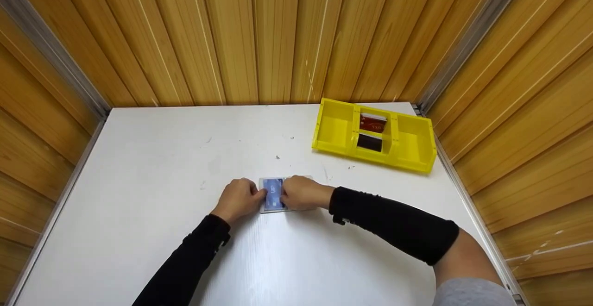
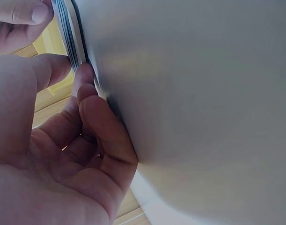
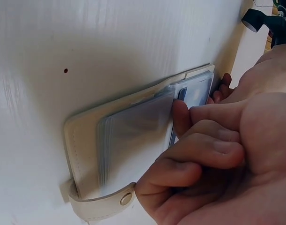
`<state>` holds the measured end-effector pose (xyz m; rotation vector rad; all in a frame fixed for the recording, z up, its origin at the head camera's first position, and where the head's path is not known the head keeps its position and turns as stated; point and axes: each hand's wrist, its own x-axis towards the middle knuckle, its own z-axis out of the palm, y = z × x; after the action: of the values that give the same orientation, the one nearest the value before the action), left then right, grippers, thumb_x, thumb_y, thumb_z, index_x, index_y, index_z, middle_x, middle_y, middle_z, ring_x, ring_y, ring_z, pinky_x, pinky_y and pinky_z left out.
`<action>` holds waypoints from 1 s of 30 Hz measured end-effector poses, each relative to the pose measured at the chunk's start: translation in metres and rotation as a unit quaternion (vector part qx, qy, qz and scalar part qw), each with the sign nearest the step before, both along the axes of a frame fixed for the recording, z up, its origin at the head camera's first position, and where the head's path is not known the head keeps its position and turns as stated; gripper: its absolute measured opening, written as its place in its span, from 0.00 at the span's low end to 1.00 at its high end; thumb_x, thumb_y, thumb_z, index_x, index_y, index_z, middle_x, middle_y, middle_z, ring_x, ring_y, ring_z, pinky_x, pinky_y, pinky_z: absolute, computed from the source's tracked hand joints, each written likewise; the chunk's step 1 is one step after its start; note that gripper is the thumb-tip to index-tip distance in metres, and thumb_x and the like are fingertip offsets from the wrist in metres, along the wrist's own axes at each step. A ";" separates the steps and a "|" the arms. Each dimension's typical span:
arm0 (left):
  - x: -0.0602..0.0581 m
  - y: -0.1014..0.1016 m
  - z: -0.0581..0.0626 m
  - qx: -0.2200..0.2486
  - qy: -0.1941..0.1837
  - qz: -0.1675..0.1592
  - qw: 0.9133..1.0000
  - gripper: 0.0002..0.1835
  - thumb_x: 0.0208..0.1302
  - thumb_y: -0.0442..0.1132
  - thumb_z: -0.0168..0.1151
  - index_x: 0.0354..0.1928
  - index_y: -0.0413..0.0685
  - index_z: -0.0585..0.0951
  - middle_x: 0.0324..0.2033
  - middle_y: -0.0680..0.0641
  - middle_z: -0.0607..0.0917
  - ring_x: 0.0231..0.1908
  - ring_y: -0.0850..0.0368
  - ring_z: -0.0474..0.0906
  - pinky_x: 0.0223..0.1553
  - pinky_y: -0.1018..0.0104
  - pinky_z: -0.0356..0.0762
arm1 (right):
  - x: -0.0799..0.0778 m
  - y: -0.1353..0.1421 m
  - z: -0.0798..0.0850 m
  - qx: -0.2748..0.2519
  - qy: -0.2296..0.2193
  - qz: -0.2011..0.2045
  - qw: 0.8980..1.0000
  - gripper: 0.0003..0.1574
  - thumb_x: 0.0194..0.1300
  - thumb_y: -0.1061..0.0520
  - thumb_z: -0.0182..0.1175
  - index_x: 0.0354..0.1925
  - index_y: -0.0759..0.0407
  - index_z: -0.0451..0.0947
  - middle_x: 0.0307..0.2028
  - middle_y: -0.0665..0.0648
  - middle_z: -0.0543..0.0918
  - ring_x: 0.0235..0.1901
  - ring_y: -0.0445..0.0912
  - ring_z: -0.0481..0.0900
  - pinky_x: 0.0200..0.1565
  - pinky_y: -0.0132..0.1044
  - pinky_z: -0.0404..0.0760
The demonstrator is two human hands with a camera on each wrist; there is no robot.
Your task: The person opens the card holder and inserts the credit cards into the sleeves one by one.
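An open cream card holder (image 3: 82, 140) lies on the white table, with clear plastic sleeves (image 3: 135, 136) stacked over its cover. A blue card (image 1: 273, 192) shows in the left-hand sleeve. My left hand (image 1: 238, 199) pinches the holder's left edge, thumb on the sleeves and fingertips at the cover's edge. Near the middle fold, my right hand (image 1: 301, 192) pinches at the blue card's inner edge with thumb and index finger, the other fingers curled. That hand covers much of the holder's right half in the head view. A snap strap (image 3: 103, 208) sticks out from the cover's end.
A yellow three-part bin (image 1: 333, 130) stands at the back right of the table (image 1: 162, 158). Its middle compartment holds red cards (image 1: 372, 123) and dark cards (image 1: 369, 142). Wood-patterned walls (image 1: 273, 42) enclose the table's back and sides.
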<state>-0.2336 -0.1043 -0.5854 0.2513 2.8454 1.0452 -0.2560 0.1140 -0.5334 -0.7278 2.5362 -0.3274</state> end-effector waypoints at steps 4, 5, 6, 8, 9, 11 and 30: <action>-0.001 0.000 0.000 -0.002 -0.001 -0.001 1.000 0.24 0.73 0.49 0.72 0.17 0.52 0.78 0.20 0.56 0.75 0.26 0.57 0.71 0.31 0.63 0.69 | -0.001 0.002 0.000 -0.014 -0.007 0.003 1.000 0.24 0.78 0.54 0.60 0.21 0.50 0.73 0.21 0.49 0.71 0.24 0.44 0.71 0.30 0.36 0.69; 0.000 0.000 0.000 -0.001 0.001 0.000 1.000 0.24 0.72 0.49 0.72 0.17 0.51 0.78 0.20 0.55 0.75 0.25 0.57 0.71 0.31 0.62 0.69 | -0.001 0.002 0.000 -0.017 -0.008 0.003 1.000 0.24 0.78 0.54 0.60 0.21 0.50 0.73 0.21 0.49 0.71 0.24 0.44 0.71 0.30 0.36 0.69; 0.000 0.000 0.000 0.000 0.001 -0.001 1.000 0.24 0.72 0.49 0.73 0.18 0.51 0.79 0.20 0.55 0.76 0.25 0.57 0.72 0.31 0.62 0.69 | -0.001 0.003 -0.001 -0.020 -0.010 0.003 1.000 0.24 0.78 0.55 0.61 0.21 0.50 0.73 0.20 0.48 0.70 0.24 0.43 0.71 0.29 0.35 0.69; 0.000 0.000 0.000 0.002 0.002 -0.001 1.000 0.23 0.71 0.49 0.74 0.18 0.51 0.80 0.20 0.55 0.77 0.26 0.57 0.72 0.31 0.62 0.70 | -0.002 0.004 -0.001 -0.022 -0.015 0.005 1.000 0.24 0.77 0.54 0.61 0.21 0.49 0.73 0.19 0.47 0.69 0.23 0.43 0.70 0.29 0.35 0.68; 0.000 0.000 0.000 0.003 0.001 -0.001 1.000 0.23 0.71 0.50 0.75 0.18 0.50 0.80 0.21 0.55 0.78 0.26 0.57 0.73 0.31 0.62 0.70 | -0.002 0.004 -0.001 -0.022 -0.018 0.005 1.000 0.24 0.77 0.54 0.62 0.20 0.49 0.73 0.19 0.47 0.69 0.22 0.43 0.70 0.29 0.35 0.68; 0.001 0.000 -0.001 0.004 -0.001 0.001 1.000 0.23 0.70 0.50 0.76 0.19 0.50 0.81 0.21 0.55 0.78 0.26 0.57 0.73 0.31 0.62 0.70 | -0.003 0.005 0.000 -0.023 -0.023 0.002 0.999 0.24 0.76 0.54 0.63 0.19 0.49 0.73 0.18 0.46 0.68 0.22 0.43 0.70 0.29 0.35 0.68; 0.000 0.001 0.000 0.003 -0.002 0.008 1.000 0.23 0.70 0.50 0.76 0.19 0.51 0.80 0.20 0.55 0.76 0.26 0.57 0.72 0.31 0.63 0.68 | -0.012 0.020 0.013 -0.019 0.023 -0.010 0.999 0.15 0.74 0.51 0.65 0.41 0.59 0.94 0.41 0.59 0.93 0.46 0.53 0.85 0.57 0.50 0.85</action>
<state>-0.2337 -0.1029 -0.5852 0.2276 2.8467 1.0557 -0.2681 0.1336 -0.5202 -0.7321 2.5896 -0.3699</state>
